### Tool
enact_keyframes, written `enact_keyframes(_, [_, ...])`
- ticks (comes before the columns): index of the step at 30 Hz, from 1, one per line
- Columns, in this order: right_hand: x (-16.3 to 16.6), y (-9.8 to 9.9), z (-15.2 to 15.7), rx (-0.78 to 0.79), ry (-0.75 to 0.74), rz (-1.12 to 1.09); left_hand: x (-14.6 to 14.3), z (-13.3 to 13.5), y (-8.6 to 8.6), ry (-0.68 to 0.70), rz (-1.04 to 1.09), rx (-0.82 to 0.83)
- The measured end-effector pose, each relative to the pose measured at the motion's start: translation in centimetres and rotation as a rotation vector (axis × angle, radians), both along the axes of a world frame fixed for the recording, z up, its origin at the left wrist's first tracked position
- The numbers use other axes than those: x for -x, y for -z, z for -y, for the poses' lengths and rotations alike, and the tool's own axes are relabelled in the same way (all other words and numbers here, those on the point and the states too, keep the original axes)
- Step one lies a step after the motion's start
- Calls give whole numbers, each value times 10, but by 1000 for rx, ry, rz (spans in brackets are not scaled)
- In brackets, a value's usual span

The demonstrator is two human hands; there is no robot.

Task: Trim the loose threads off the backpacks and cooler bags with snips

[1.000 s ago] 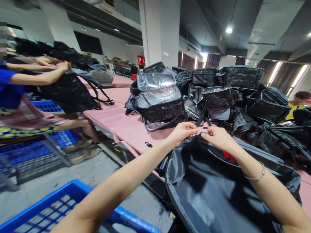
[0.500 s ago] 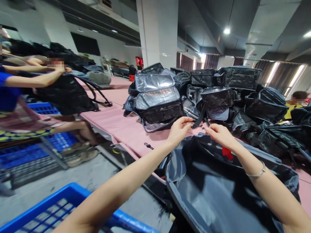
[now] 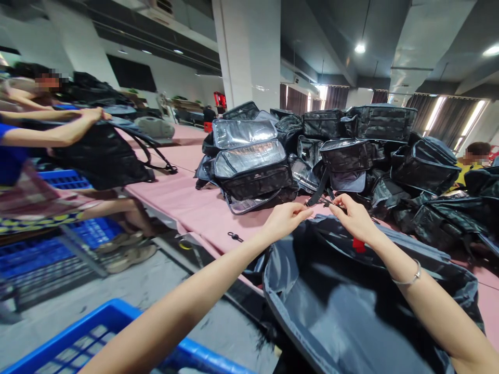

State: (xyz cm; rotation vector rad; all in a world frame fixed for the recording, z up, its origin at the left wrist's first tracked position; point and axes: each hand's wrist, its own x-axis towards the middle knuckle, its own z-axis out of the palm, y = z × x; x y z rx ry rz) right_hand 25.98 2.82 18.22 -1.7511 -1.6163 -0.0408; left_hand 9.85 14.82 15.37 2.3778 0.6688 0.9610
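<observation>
A large dark grey bag lies open in front of me on the pink table. My left hand pinches a small dark piece at the bag's far edge. My right hand, with a silver bracelet on its wrist, pinches the same spot from the other side. The fingertips of both hands almost meet over a black strap. A red tag shows just below my right hand, inside the bag.
A heap of black bags with clear panels fills the table beyond my hands. A small black clip lies on the table. A co-worker's arms hold a black bag at left. Blue crates stand on the floor.
Both hands have shifted slightly up and back together along the bag's far edge, still pinching there. The view has drifted a little to the right.
</observation>
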Motion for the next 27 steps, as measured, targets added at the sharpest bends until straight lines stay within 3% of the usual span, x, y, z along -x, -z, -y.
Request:
enact_keyframes(3, [3, -6, 4, 8, 37, 113, -4, -3, -4, 72, -28, 156])
enact_keyframes(7, [7, -11, 10, 43, 115, 288, -12, -3, -2, 66, 123, 341])
enact_keyframes(17, [15, -14, 13, 131, 201, 561, -13, 11, -2, 13, 251, 414])
enact_keyframes(21, [17, -15, 11, 129, 209, 526, -10, 6, -2, 27, 301, 486])
enact_keyframes(27, [24, -17, 4, 130, 180, 233, -7, 1, -3, 52, 387, 602])
